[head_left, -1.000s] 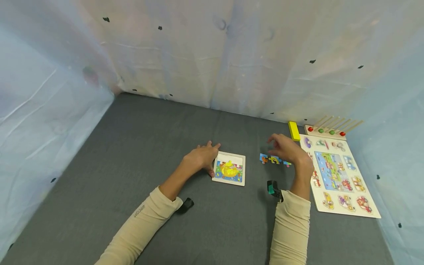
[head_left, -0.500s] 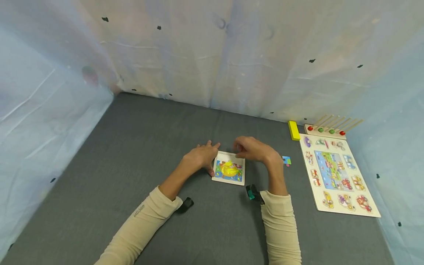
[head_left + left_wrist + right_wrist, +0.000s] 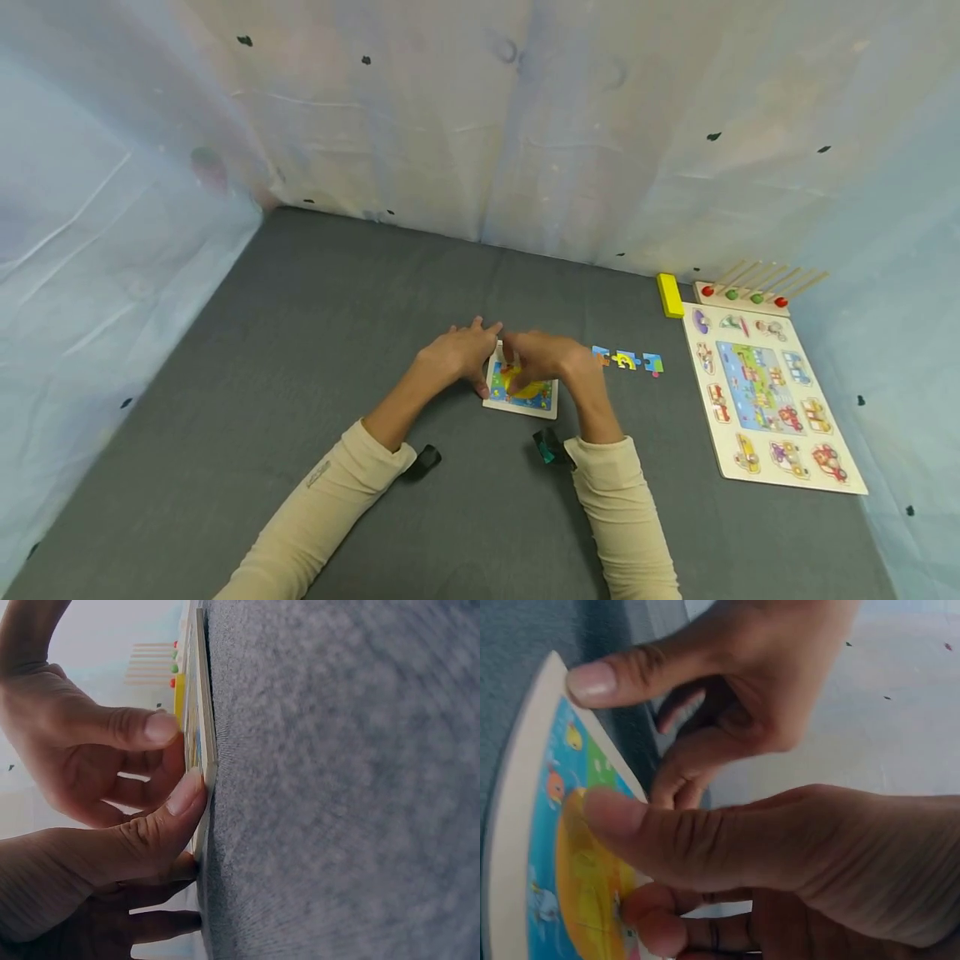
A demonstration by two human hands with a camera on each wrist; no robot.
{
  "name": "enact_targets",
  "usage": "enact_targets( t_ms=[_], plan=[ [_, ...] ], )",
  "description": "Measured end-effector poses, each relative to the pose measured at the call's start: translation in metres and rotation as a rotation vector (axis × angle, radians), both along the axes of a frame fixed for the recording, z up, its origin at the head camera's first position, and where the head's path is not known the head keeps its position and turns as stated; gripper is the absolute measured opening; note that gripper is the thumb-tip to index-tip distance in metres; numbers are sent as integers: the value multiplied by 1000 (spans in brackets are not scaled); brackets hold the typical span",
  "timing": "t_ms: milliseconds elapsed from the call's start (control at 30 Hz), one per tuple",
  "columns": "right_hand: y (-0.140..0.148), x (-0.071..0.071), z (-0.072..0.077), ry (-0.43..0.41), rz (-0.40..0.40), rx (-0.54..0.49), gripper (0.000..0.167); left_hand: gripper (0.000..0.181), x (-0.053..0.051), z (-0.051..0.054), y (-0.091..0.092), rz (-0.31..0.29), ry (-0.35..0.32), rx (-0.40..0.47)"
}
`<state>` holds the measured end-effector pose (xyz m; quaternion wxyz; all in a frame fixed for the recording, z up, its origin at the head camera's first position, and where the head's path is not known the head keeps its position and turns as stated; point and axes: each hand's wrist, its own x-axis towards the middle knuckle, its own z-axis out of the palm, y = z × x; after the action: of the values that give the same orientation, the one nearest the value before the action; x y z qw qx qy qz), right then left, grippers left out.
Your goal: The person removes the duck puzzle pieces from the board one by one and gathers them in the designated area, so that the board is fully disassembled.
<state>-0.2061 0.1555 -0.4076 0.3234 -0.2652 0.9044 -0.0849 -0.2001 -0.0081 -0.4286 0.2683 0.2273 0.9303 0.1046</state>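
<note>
A small square wooden tray puzzle [image 3: 517, 408] with a yellow duck picture lies flat on the dark cloth. My left hand [image 3: 453, 357] holds its left side, the thumb near the front corner and other fingers toward the back corner. My right hand [image 3: 542, 357] is over the puzzle, hiding much of its back half. In the right wrist view, the right thumb [image 3: 619, 814] is over the duck [image 3: 585, 877], apart from the bent fingers [image 3: 656, 919]; I see no piece between them. Three loose jigsaw pieces, including a yellow-and-blue one [image 3: 625, 360], lie right of the tray.
A large wooden picture board [image 3: 723, 454] with vehicle shapes lies on the right. Behind it stand a pegged wooden rack [image 3: 742, 297] with red and green beads and a yellow block [image 3: 671, 296]. Pale sheeting [image 3: 420, 125] walls the back and sides.
My right hand has moved left, from above the loose pieces to over the tray puzzle, uncovering the pieces. The left hand has stayed on the tray's left side.
</note>
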Motion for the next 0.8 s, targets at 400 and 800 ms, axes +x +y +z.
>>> enact_targets(
  t_ms=[400, 800],
  plan=[
    [-5, 0, -5, 16, 26, 79, 39, 116, -2, -1, 0, -9, -9, 4],
    [-2, 0, 1, -36, 12, 15, 27, 111, -2, -1, 0, -6, -10, 2]
  ],
)
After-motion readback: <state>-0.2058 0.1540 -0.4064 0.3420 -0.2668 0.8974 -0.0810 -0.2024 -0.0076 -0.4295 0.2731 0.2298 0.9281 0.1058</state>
